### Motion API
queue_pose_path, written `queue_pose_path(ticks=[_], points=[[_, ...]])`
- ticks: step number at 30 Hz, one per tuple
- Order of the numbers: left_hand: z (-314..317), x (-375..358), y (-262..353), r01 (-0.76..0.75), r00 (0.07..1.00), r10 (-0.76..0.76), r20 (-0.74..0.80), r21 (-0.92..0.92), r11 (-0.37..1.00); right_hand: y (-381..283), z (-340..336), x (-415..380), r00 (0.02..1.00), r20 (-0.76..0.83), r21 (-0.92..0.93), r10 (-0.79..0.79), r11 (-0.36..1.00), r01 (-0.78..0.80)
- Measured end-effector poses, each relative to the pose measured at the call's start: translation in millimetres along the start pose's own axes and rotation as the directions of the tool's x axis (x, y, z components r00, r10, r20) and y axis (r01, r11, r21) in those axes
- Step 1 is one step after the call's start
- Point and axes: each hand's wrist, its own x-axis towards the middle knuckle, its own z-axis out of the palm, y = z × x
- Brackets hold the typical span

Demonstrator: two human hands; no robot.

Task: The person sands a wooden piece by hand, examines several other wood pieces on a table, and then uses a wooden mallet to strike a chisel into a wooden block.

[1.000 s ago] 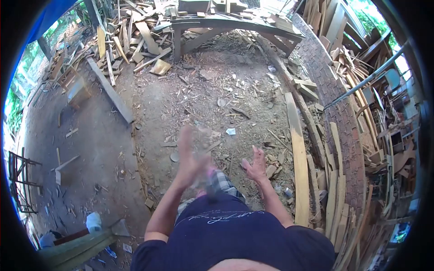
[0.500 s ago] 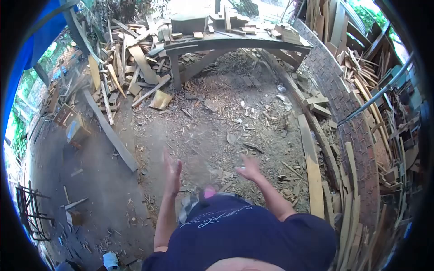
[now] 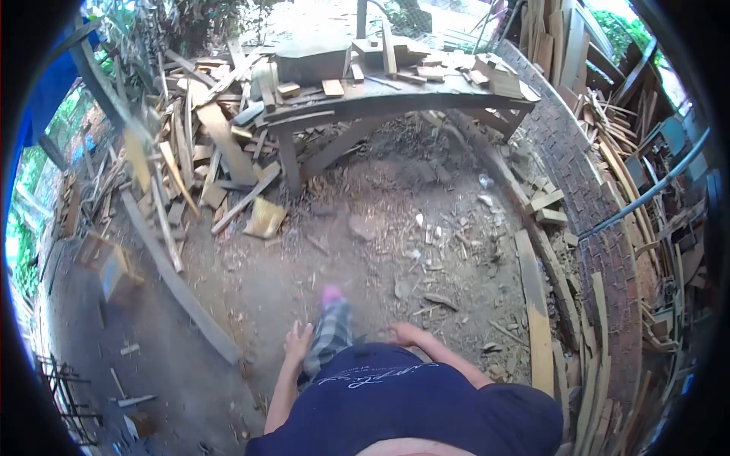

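Note:
My left hand [image 3: 298,340] is low in front of my body, beside the checked trouser leg [image 3: 332,340]. Its fingers are apart and nothing is in it. On the other side of that leg, close to the dark blue shirt [image 3: 411,395], is my right hand [image 3: 403,333]. It looks loosely open with nothing visible in it, though its fingers are small and partly blurred. One foot in something pink [image 3: 331,293] is stepping out onto the dirt ground [image 3: 365,258].
A wooden workbench [image 3: 342,110] with offcuts stands ahead. A heap of scrap wood [image 3: 220,144] lies left of it. One long plank [image 3: 179,281] crosses the ground on the left. Boards [image 3: 536,304] run along the brick strip [image 3: 608,289] at right. A hammer [image 3: 133,399] lies at lower left.
Both hands have dropped from in front of me toward my body. The leg with the pink foot has swung forward, and the bench appears slightly closer.

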Motion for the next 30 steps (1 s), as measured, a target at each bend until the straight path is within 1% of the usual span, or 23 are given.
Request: queue_pose_path(ticks=[1,2,4,5,7,8,9,10,11,12,14,16,18,19,21,22,23,24,26,27,28,29,30], points=[[1,29,5,0.024,0.997,-0.030,0.068,0.080,0.997,-12,-26,-8,0.975,0.113,-0.096,0.190,0.979,-0.179],[-4,48,26,0.029,0.995,-0.035,0.091,0.067,0.997,-12,-44,-10,0.969,0.123,-0.104,0.214,0.974,-0.202],[-30,95,102,-0.082,0.981,0.059,0.183,0.121,0.989,-12,-79,-6,0.891,0.263,-0.049,0.371,0.927,-0.372],[-35,123,125,-0.215,0.969,0.191,0.155,0.157,0.964,-16,-98,-5,0.883,0.264,-0.051,0.387,0.920,-0.388],[-47,177,175,-0.361,0.925,0.335,0.178,0.135,0.923,-24,-127,3,0.812,0.283,0.301,0.511,0.756,-0.581],[-51,202,199,-0.401,0.909,0.376,0.178,0.131,0.907,-25,-139,10,0.805,0.292,0.309,0.516,0.746,-0.590],[-55,221,220,-0.438,0.892,0.413,0.181,0.130,0.889,-25,-150,17,0.841,0.217,0.342,0.496,0.768,-0.542],[-60,233,243,-0.434,0.892,0.404,0.202,0.139,0.890,-24,-156,22,0.869,0.139,0.371,0.475,0.789,-0.490],[-68,241,271,-0.467,0.876,0.434,0.209,0.151,0.871,-7,-150,36,0.919,-0.008,0.301,0.394,0.877,-0.374],[-70,250,292,-0.502,0.859,0.467,0.211,0.161,0.850,-10,-156,40,0.918,-0.006,0.309,0.396,0.874,-0.375],[-65,270,313,-0.504,0.854,0.458,0.247,0.178,0.845,-14,-173,48,0.864,-0.166,0.402,0.475,0.833,-0.381],[-56,291,329,-0.508,0.848,0.449,0.281,0.193,0.839,-10,-192,61,0.848,-0.158,0.424,0.505,0.811,-0.403],[-37,311,333,-0.489,0.822,0.388,0.417,0.168,0.856,4,-209,74,0.838,-0.112,0.454,0.533,0.778,-0.434],[-27,322,333,-0.489,0.823,0.388,0.414,0.169,0.856,13,-218,83,0.832,-0.096,0.459,0.547,0.766,-0.450],[-4,346,336,-0.436,0.791,0.267,0.551,0.201,0.877,31,-245,104,0.837,-0.088,0.470,0.540,0.764,-0.443],[6,360,341,-0.434,0.795,0.267,0.545,0.203,0.878,42,-260,115,0.840,-0.077,0.482,0.537,0.757,-0.441],[14,370,350,-0.452,0.783,0.240,0.574,0.258,0.854,50,-277,125,0.843,-0.075,0.481,0.532,0.760,-0.437],[22,379,362,-0.470,0.772,0.213,0.599,0.311,0.826,58,-296,136,0.838,-0.121,0.471,0.532,0.774,-0.423],[35,399,399,-0.493,0.764,0.229,0.603,0.316,0.811,81,-349,161,0.821,-0.226,0.444,0.524,0.806,-0.392],[41,405,425,-0.458,0.790,0.146,0.595,0.415,0.787,83,-379,164,0.831,-0.244,0.444,0.500,0.820,-0.362],[46,409,445,-0.420,0.812,0.060,0.580,0.511,0.750,94,-391,167,0.833,-0.234,0.453,0.502,0.814,-0.364],[58,423,457,-0.437,0.812,0.089,0.577,0.499,0.748,110,-409,173,0.840,-0.214,0.440,0.499,0.817,-0.373],[57,420,499,-0.438,0.811,0.085,0.579,0.503,0.745,130,-420,182,0.846,-0.194,0.427,0.497,0.819,-0.383]])
